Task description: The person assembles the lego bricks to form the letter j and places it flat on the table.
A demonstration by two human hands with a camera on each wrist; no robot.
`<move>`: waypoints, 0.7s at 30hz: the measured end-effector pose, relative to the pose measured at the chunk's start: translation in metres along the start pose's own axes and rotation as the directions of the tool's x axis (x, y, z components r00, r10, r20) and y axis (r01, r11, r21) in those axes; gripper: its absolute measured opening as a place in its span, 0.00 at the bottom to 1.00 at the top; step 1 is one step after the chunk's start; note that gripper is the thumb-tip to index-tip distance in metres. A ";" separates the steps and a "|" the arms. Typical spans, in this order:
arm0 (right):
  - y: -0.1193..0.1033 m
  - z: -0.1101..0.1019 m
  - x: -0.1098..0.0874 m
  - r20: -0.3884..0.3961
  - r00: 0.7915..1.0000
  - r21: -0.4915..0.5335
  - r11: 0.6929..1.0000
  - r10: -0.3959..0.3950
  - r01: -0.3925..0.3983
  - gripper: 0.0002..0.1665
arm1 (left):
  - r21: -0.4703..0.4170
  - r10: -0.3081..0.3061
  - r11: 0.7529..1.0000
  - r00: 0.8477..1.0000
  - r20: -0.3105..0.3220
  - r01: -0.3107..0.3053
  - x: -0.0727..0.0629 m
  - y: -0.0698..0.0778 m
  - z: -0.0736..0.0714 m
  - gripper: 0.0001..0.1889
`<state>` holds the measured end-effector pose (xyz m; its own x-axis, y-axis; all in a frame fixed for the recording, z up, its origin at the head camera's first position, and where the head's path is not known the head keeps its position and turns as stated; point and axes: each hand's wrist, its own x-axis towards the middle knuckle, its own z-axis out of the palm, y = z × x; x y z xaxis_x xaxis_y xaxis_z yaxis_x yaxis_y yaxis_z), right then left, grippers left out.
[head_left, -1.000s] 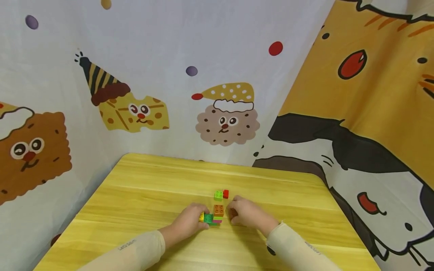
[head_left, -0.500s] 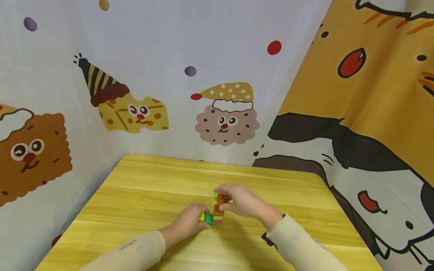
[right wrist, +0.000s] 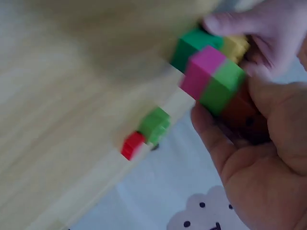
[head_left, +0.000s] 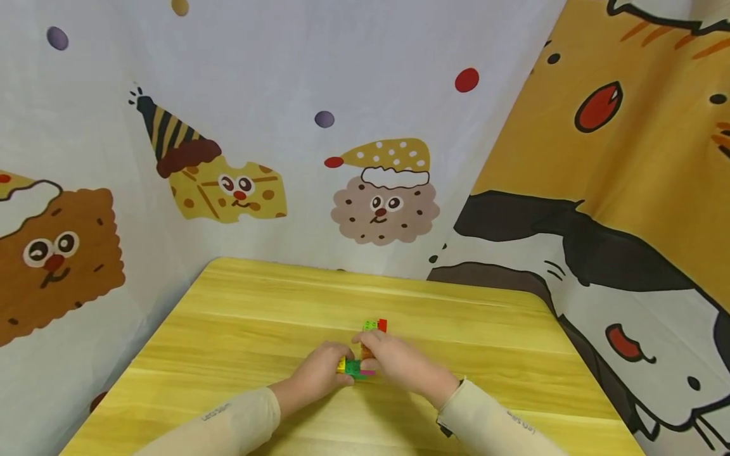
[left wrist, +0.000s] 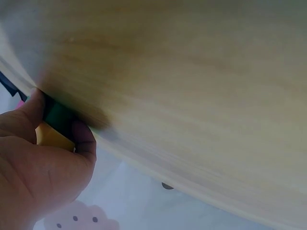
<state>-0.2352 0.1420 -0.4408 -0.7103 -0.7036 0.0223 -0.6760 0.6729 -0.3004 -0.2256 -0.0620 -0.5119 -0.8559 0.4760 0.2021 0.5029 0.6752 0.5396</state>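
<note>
A small stack of toy building bricks stands on the table between the hands. Its lower part has a green brick [head_left: 353, 367] and a yellow brick [left wrist: 55, 138], which my left hand [head_left: 319, 368] pinches between thumb and fingers from the left. A magenta brick [right wrist: 203, 67] and a lime brick [right wrist: 222, 86] rise at its right end. Over them, the thumb and fingers of my right hand [head_left: 399, 363] grip orange-brown brick [right wrist: 242, 112] at the top. Those fingers cover much of the upper stack in the head view.
Just beyond the stack lie a loose lime brick [head_left: 370, 325] and a red brick [head_left: 383, 325], side by side. The wooden table [head_left: 256, 304] ends at the back against a printed cloth [head_left: 274, 95] with cartoon figures.
From beside the stack, my right hand rose with an orange-brown brick over the far side, then came down onto the stack's top. My left hand keeps its hold.
</note>
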 end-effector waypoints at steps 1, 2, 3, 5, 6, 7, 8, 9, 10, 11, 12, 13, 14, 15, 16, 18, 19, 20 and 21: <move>0.001 0.004 -0.001 -0.017 1.000 -0.012 1.000 -0.013 0.012 0.29 | 0.003 0.003 1.000 1.000 -0.002 -0.003 0.000 0.001 0.000 0.15; 0.002 0.008 -0.003 -0.032 0.999 -0.013 1.000 -0.025 0.025 0.29 | 0.006 0.005 1.000 1.000 -0.004 -0.004 0.000 0.001 0.000 0.15; 0.003 0.012 -0.004 -0.049 0.998 -0.020 0.999 -0.043 0.042 0.29 | 0.010 0.006 1.000 1.000 -0.007 -0.006 0.000 0.001 0.000 0.15; 0.004 0.018 -0.006 -0.082 0.994 -0.015 0.997 -0.070 0.069 0.29 | 0.013 0.004 1.000 1.000 -0.009 -0.004 0.000 0.002 0.000 0.15; 0.005 0.021 -0.006 -0.096 0.992 -0.014 0.997 -0.080 0.079 0.29 | 0.012 0.004 1.000 1.000 -0.011 -0.004 0.000 0.002 0.001 0.15; 0.006 0.023 -0.007 -0.111 0.990 -0.012 0.996 -0.089 0.088 0.29 | 0.012 0.001 1.000 1.000 -0.010 -0.001 0.000 0.002 0.001 0.15; 0.007 0.026 -0.007 -0.125 0.987 -0.012 0.995 -0.097 0.096 0.28 | 0.010 0.001 1.000 1.000 -0.011 -0.001 -0.001 0.002 0.001 0.16; 0.008 0.028 -0.008 -0.140 0.985 -0.014 0.994 -0.106 0.105 0.28 | 0.007 0.000 1.000 1.000 -0.011 0.000 -0.001 0.002 0.001 0.15; 0.009 0.031 -0.008 -0.151 0.982 -0.005 0.994 -0.111 0.111 0.27 | 0.004 -0.002 1.000 1.000 -0.009 0.002 -0.001 0.002 0.001 0.15; 0.009 0.032 -0.008 -0.160 0.981 0.005 0.993 -0.113 0.115 0.26 | 0.001 -0.002 1.000 1.000 -0.008 0.002 -0.001 0.002 0.002 0.15; 0.010 0.034 -0.009 -0.171 0.978 0.016 0.992 -0.118 0.122 0.26 | -0.002 -0.002 1.000 1.000 -0.008 0.002 -0.001 0.002 0.002 0.15; 0.011 0.036 -0.009 -0.179 0.977 0.029 0.992 -0.119 0.127 0.26 | -0.004 -0.003 1.000 1.000 -0.008 0.003 -0.001 0.002 0.002 0.15; 0.011 0.037 -0.010 -0.186 0.975 0.045 0.990 -0.121 0.132 0.25 | -0.007 -0.003 1.000 1.000 -0.008 0.003 -0.002 0.002 0.002 0.15; 0.011 0.038 -0.010 -0.192 0.974 0.059 0.989 -0.121 0.135 0.25 | -0.007 -0.005 1.000 1.000 -0.008 0.005 -0.002 0.002 0.002 0.15; 0.011 0.039 -0.010 -0.197 0.973 0.074 0.988 -0.119 0.136 0.26 | -0.008 -0.005 1.000 1.000 -0.010 0.005 -0.002 0.002 0.002 0.15; 0.011 0.040 -0.010 -0.207 0.971 0.097 0.985 -0.117 0.140 0.27 | -0.010 -0.005 1.000 1.000 -0.013 0.005 -0.001 0.002 0.002 0.15; 0.011 0.041 -0.010 -0.211 0.971 0.108 0.984 -0.115 0.140 0.27 | -0.012 -0.007 1.000 1.000 -0.013 0.007 -0.001 0.002 0.002 0.15; 0.011 0.041 -0.011 -0.212 0.971 0.120 0.983 -0.109 0.137 0.28 | -0.013 -0.008 1.000 1.000 -0.013 0.008 -0.001 0.002 0.002 0.15; 0.011 0.042 -0.011 -0.213 0.971 0.134 0.982 -0.105 0.135 0.29 | -0.013 -0.009 1.000 1.000 -0.012 0.009 -0.001 0.003 0.001 0.15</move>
<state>-0.2266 0.1471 -0.4844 -0.6609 -0.7052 0.2567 -0.7335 0.5347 -0.4196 -0.2234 -0.0598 -0.5118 -0.8621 0.4627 0.2068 0.4932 0.6720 0.5524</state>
